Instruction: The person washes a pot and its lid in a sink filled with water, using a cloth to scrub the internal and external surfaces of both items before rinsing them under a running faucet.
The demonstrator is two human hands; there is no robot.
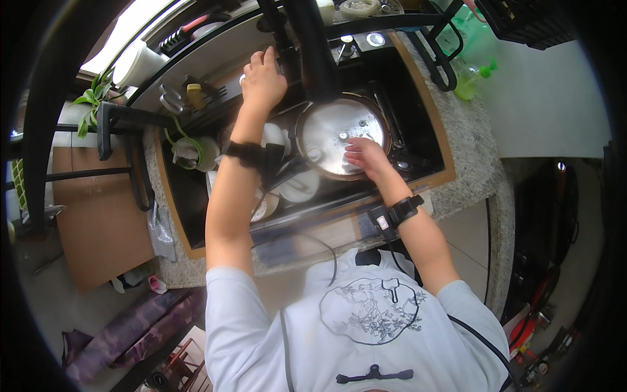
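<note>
My left hand (264,81) reaches to the back of the black sink (183,223), beside the black faucet (316,59). A small white thing shows at the edge of its fingers, and whether they grip it is hidden. My right hand (367,157) is over a wet, round steel pressure cooker lid (333,125), fingers apart and nothing held. Whether the fingertips touch the metal is unclear. The lid lies in the right part of the sink, under the faucet. White dishes (299,186) sit to its left, partly behind my left forearm.
Grey scissors (171,99) and a small yellow-capped item (196,95) stand in a holder behind the sink. Black rack bars (387,20) cross above it. A green-topped pump bottle (472,81) is on the right. A green-handled strainer (188,152) rests at the sink's left end.
</note>
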